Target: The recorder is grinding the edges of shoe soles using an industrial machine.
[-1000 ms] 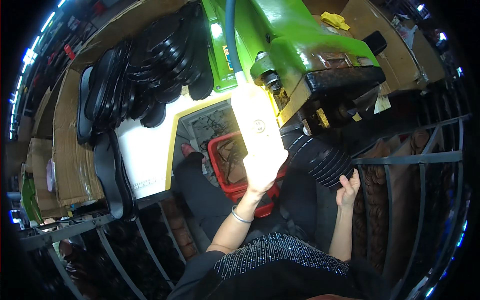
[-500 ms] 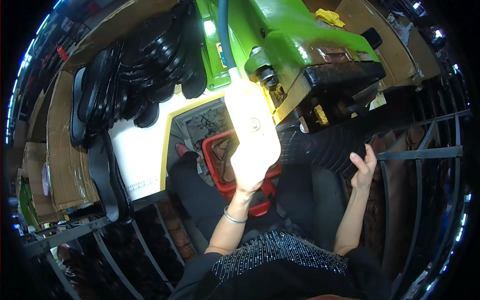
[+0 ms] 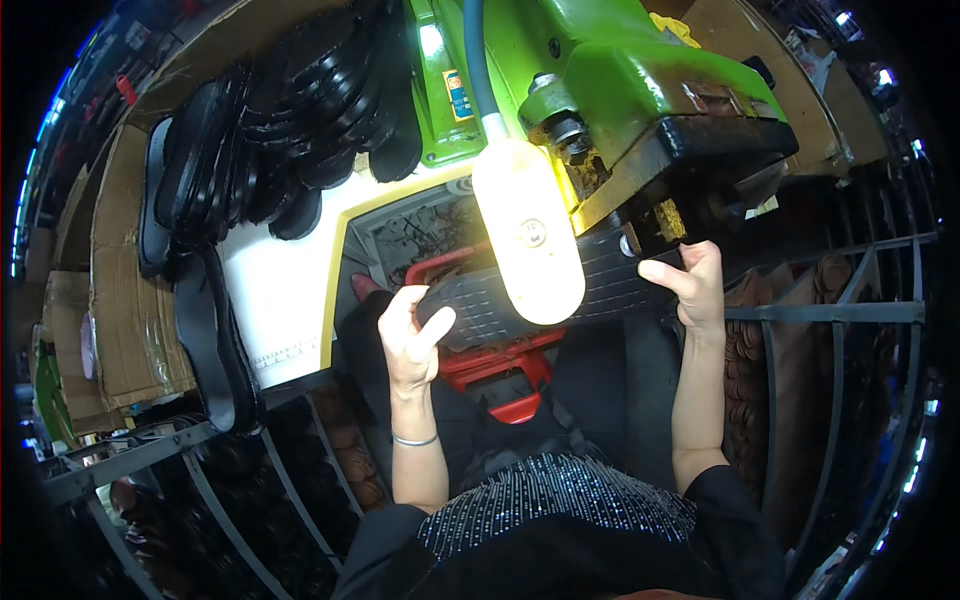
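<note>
A long black shoe sole [image 3: 609, 285], marked with rows of grooved lines, stretches between my two hands under the green machine's head [image 3: 640, 75]. My left hand [image 3: 410, 345] grips its left end, thumb on the near side. At the other end my right hand [image 3: 697, 288] pinches it, close beside the machine's dark metal working parts [image 3: 640, 215]. A glowing white lamp [image 3: 528, 230] hangs in front of the sole and hides its middle. The far fingers of both hands are partly hidden.
Black soles [image 3: 310, 110] are piled at the left in a cardboard box [image 3: 140, 350], one leaning over the white table [image 3: 275, 300]. A red basket [image 3: 505, 365] sits below the sole. Metal racks [image 3: 820, 311] stand on both sides.
My left hand has left the lamp and moved left, taking hold of the sole's left end. My right hand, formerly apart with fingers raised, has moved up and now grips the right end.
</note>
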Tool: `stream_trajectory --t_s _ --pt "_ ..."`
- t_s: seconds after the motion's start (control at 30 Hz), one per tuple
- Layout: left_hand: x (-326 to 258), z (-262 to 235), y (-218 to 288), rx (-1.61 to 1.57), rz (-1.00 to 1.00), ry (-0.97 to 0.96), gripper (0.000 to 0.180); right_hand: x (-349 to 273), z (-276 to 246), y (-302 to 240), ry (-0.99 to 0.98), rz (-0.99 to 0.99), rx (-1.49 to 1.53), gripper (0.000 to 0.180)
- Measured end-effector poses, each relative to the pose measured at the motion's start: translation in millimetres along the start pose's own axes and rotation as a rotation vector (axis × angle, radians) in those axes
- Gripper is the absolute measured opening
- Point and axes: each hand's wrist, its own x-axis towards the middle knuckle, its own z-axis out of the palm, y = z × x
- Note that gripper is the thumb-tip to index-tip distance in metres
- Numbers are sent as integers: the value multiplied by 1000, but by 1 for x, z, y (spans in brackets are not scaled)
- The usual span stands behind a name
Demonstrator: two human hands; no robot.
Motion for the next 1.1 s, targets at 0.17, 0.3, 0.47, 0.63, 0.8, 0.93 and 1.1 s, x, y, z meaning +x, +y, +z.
stream_trajectory --t_s 0.17,0.3,0.47,0.63,0.8,0.93,1.1 --pt "-26 -38 -20 -141 -183 60 28 4 35 -6 -98 -104 -9 25" --pt "-41 -69 -40 -13 -283 -149 24 14 48 -4 -126 -394 -489 41" --pt "-16 5 -18 301 -280 -476 41 14 74 -2 -31 -336 -303 54" --pt "17 72 -8 480 5 -394 40 8 79 20 46 -311 -282 72" --pt "5 74 -49 229 99 -207 29 -43 51 89 -196 110 25 46" --pt "-3 74 -58 181 157 -116 35 -94 -9 156 -195 461 170 27" --pt "1 88 -35 352 258 -179 30 -75 -63 124 181 203 412 25"
